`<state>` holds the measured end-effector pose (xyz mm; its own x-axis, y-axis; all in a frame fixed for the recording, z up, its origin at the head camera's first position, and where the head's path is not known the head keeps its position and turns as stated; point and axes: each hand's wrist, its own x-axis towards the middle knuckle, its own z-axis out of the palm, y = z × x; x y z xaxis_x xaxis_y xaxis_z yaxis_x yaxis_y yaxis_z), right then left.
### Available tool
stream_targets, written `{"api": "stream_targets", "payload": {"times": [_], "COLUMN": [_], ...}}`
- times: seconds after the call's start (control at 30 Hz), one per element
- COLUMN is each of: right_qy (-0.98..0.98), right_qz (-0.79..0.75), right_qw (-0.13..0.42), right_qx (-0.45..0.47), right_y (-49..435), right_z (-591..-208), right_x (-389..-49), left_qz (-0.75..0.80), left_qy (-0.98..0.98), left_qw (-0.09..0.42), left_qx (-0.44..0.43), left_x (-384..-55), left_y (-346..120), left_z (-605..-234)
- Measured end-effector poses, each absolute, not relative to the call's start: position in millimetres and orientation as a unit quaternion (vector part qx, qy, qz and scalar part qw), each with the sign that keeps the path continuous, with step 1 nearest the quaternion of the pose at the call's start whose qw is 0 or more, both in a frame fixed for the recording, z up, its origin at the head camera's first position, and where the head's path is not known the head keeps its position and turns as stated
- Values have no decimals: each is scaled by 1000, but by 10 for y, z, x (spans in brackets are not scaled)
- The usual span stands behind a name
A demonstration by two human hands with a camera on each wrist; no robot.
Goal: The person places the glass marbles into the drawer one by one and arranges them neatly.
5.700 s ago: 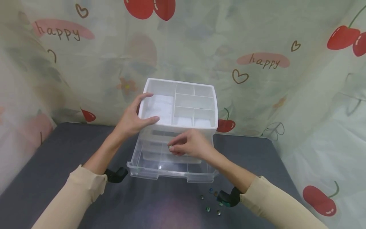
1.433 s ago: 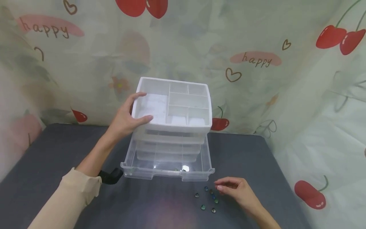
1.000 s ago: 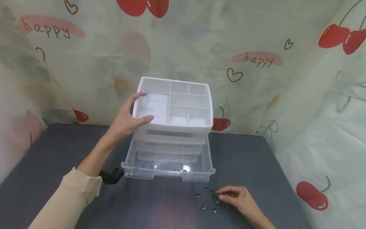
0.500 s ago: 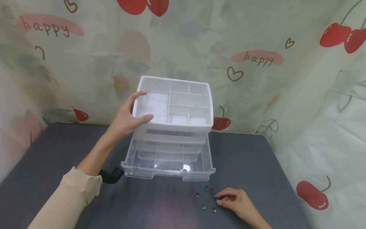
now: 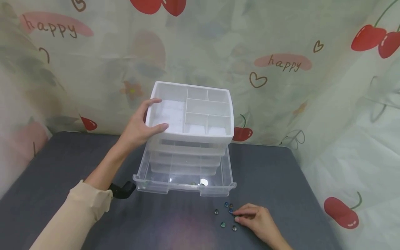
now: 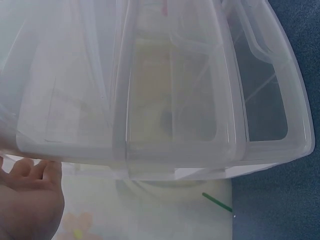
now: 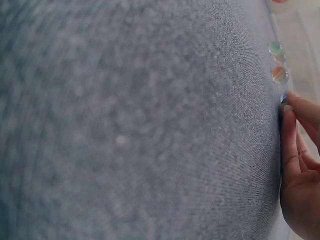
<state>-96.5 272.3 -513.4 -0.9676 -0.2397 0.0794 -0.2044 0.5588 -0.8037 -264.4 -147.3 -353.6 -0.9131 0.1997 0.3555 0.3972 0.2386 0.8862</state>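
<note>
My left hand [image 5: 137,126] grips the left side of a white plastic drawer organizer [image 5: 193,139], thumb and index finger over the rim of its divided top tray. In the left wrist view the fingers [image 6: 37,172] lie along the organizer's edge. Its clear lowest drawer [image 5: 184,187] is pulled out, with a few marbles inside near the front. On the table, my right hand [image 5: 257,220] pinches a glass marble [image 7: 284,98], mostly hidden between thumb and index fingertips. Right by the index fingertip lies a blue marble [image 5: 230,210]. A green marble [image 5: 223,224] lies to the left.
Several other marbles lie loosely around, among them a clear one [image 5: 234,228] and another [image 5: 216,211]. The grey-blue table [image 5: 265,173] ends at a hanging cherry-print curtain [image 5: 281,93] behind and beside it. A black wrist strap piece [image 5: 123,190] juts from the left wrist.
My right hand has come from over the drawer down to the marbles, then closed its fingertips where a green marble lay; the blue one shifted slightly left. My left hand keeps its grip.
</note>
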Motion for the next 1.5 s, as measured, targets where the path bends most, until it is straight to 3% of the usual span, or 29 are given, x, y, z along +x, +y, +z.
{"api": "stream_targets", "payload": {"times": [0.67,1.17,1.5], "right_qy": [798,791,792], "right_qz": [-589,-589,-589], "right_qw": [86,57,74], "right_qx": [-96,-154,-144], "right_y": [2827,2682,2614], "right_z": [-5087,-4578,-4257], "right_x": [-1008,-1177,-1284], "left_qz": [-580,-577,-572], "left_qy": [-784,-789,-792], "left_qw": [92,93,97], "left_qx": [-199,-190,-190], "left_x": [-2663,-2662,-2655], "left_y": [-1431,-1470,-1479], "left_z": [-3555,-3557,-3557]}}
